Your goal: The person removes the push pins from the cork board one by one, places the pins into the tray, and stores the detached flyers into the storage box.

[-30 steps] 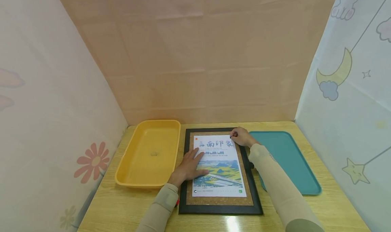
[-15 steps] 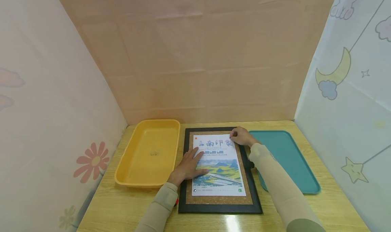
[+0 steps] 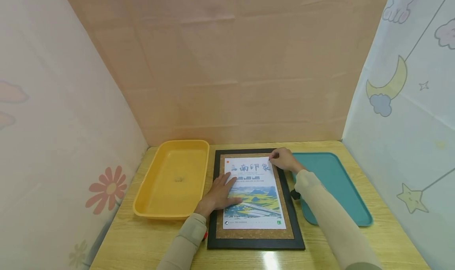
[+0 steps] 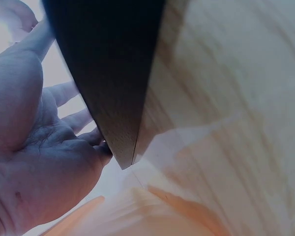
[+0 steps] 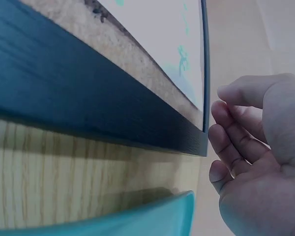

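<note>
Firstly: one paper sheet (image 3: 254, 201) on the board (image 3: 256, 244) (probably light, limp, easily creased; best held by its edges). Left hand (image 3: 220, 193): fingers spread, board's left side. Right hand (image 3: 284, 158): curled, board's far-right corner; whether gripping, unclear.

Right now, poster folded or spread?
Spread: the poster lies open, printed side up, over the corkboard, the left hand on its left side.

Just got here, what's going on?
A person's left hand rests on a printed sheet lying on a black-framed corkboard. The right hand is at the sheet's top right corner, fingers curled; whether it holds anything is unclear. A yellow tray sits left of the board, a teal tray right.
</note>
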`<state>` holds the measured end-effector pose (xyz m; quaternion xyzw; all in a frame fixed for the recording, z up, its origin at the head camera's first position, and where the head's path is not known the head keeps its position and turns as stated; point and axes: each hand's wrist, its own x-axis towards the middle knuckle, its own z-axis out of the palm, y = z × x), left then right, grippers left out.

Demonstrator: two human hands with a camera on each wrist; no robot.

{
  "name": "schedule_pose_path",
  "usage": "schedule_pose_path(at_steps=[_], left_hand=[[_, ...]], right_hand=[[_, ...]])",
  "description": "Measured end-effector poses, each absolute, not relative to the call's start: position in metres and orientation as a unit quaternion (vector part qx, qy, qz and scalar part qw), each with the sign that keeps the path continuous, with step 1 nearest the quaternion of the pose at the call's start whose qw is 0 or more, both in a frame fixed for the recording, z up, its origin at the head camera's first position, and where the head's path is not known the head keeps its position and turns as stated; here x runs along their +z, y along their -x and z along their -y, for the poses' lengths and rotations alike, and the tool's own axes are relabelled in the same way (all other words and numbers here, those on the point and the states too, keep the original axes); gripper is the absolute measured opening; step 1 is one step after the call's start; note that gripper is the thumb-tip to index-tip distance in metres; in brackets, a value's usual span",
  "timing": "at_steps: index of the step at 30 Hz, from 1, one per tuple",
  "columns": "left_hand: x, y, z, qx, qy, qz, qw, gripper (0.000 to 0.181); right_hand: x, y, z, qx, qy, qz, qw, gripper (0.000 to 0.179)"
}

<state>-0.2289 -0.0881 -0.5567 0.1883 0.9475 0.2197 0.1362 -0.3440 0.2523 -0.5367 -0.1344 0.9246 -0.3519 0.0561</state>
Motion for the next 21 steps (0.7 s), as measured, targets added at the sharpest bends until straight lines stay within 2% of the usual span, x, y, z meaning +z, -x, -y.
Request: schedule_pose_path(at_steps=[9,21], left_hand=[[-0.556,0.229,0.089,0.216,-0.19,-0.948,0.139,0.093],[-0.556,0.229,0.089,0.227,-0.196,-0.944,0.135,0.093]], right_hand=[[-0.532,0.338,-0.264,-0.355,0.128,-0.925,0.041,0.016],[-0.518,0.316,-0.295,-0.333,0.124,-0.935,-0.01,0.016]])
